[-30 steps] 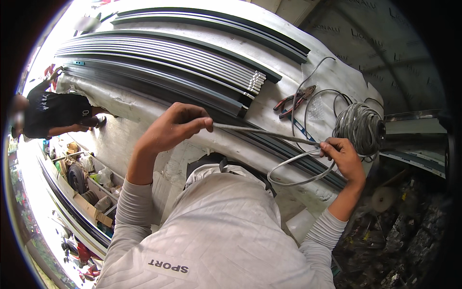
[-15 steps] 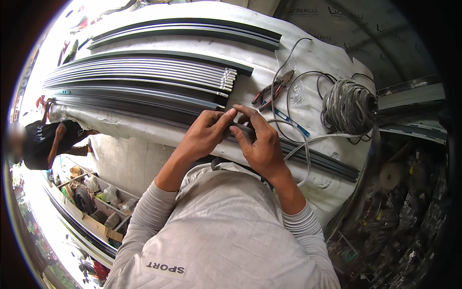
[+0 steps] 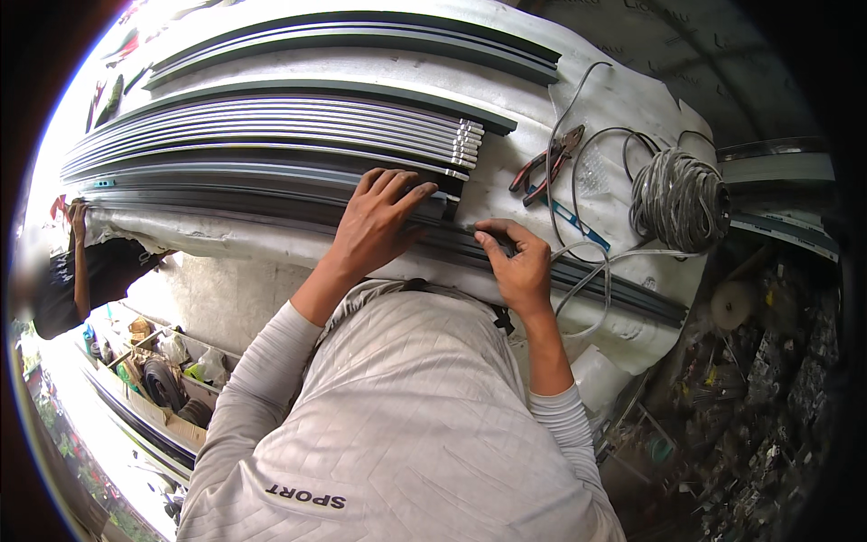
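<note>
Left hand (image 3: 377, 224): fingers spread above dark strips (image 3: 623, 293). Right hand (image 3: 519, 262): fingertips close together; contents cannot be determined.

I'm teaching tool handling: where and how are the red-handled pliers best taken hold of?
Probably around both red handles, coming from their lower left, the person's side: the pliers lie with the handles splayed that way and the head pointing to the upper right. A grey cable crosses them, over or under I can't tell.
</note>
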A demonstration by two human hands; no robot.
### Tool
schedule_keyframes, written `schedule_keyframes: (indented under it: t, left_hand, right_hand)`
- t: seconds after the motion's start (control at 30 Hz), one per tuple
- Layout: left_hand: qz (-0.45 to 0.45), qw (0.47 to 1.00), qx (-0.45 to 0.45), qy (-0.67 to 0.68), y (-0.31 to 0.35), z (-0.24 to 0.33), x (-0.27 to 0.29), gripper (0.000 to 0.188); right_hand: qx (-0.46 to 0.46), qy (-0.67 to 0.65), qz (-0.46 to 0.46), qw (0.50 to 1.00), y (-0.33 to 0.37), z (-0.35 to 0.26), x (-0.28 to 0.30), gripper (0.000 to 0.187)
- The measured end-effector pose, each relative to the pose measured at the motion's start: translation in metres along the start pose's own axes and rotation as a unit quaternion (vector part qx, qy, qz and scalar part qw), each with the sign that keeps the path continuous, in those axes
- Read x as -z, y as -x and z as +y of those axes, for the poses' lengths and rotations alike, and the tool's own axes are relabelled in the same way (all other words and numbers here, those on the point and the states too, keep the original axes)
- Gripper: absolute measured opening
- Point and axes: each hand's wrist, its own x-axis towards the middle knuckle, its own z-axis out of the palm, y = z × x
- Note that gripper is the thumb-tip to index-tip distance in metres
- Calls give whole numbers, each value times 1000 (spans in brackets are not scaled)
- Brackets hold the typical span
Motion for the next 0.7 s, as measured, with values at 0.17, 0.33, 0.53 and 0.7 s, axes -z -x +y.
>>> schedule_keyframes:
  t: [0.17, 0.33, 0.53, 0.7]
  left_hand:
    - [29, 998, -45, 30, -1, -14, -11, 71]
    - [7, 998, -44, 37, -15, -25, -7, 62]
    - [-11, 999, -22, 48, -22, -27, -4, 59]
    - [-18, 998, -14, 58, -23, -27, -3, 56]
  right_hand:
    - [-21, -10, 2, 1000, 0, 8, -18, 21]
    - [-75, -49, 1, 996, -4, 6, -31, 21]
    - [-9, 3, 47, 999, -14, -4, -45, 17]
    - [8, -2, 60, 998, -21, -2, -51, 18]
